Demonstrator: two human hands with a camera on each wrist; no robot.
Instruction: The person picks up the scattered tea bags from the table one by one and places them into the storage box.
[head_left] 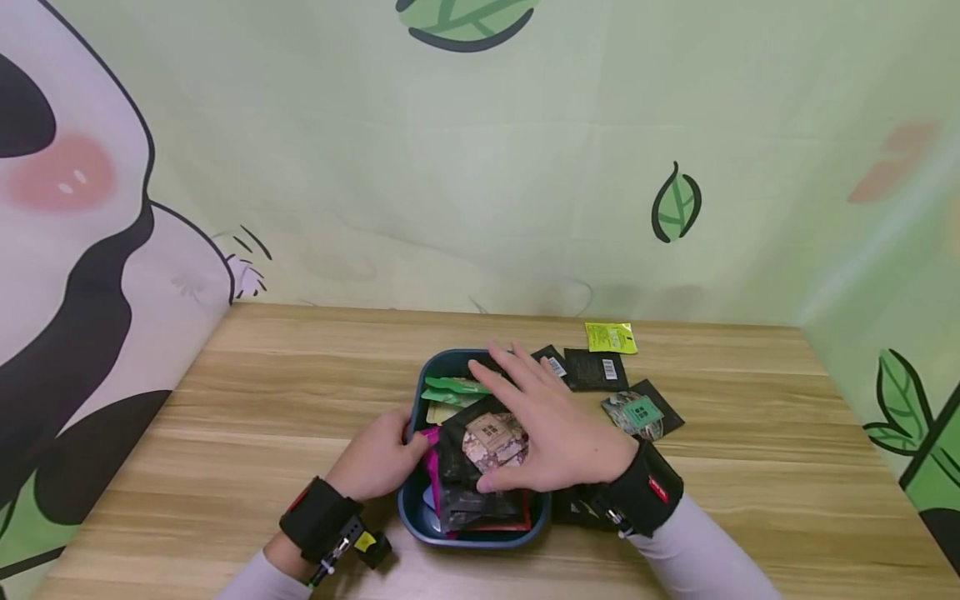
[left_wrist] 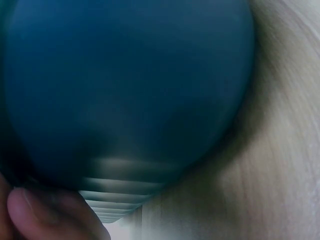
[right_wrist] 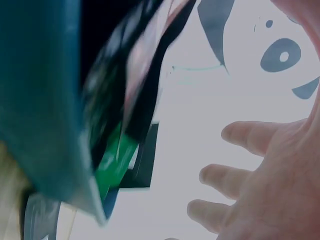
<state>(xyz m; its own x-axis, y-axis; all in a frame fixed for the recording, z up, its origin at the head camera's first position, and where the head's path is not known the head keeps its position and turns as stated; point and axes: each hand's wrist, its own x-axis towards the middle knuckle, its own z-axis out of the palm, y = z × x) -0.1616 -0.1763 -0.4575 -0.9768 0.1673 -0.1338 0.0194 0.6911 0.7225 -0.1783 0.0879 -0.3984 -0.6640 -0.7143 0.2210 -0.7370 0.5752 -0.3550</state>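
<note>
A dark blue plastic basket (head_left: 468,543) filled with flat packets stands on the table; its outer wall (left_wrist: 125,90) fills much of the left wrist view. My left hand (head_left: 375,458) grips the basket's left rim, thumb over the edge. Spread fingers of my right hand (head_left: 558,437) hover over the packets, holding nothing; in the right wrist view that hand (right_wrist: 280,185) is apart from them. Below it lies a black packet with a floral label (head_left: 487,440). Green packets (head_left: 453,390) and a magenta packet (head_left: 432,462) show at the basket's left side.
To the basket's right lie a yellow-green packet (head_left: 611,337), a black packet with a barcode label (head_left: 592,371) and a black floral packet with a green label (head_left: 643,412). More black packaging is partly hidden by the right wrist. A printed cloth (head_left: 450,183) hangs behind the table.
</note>
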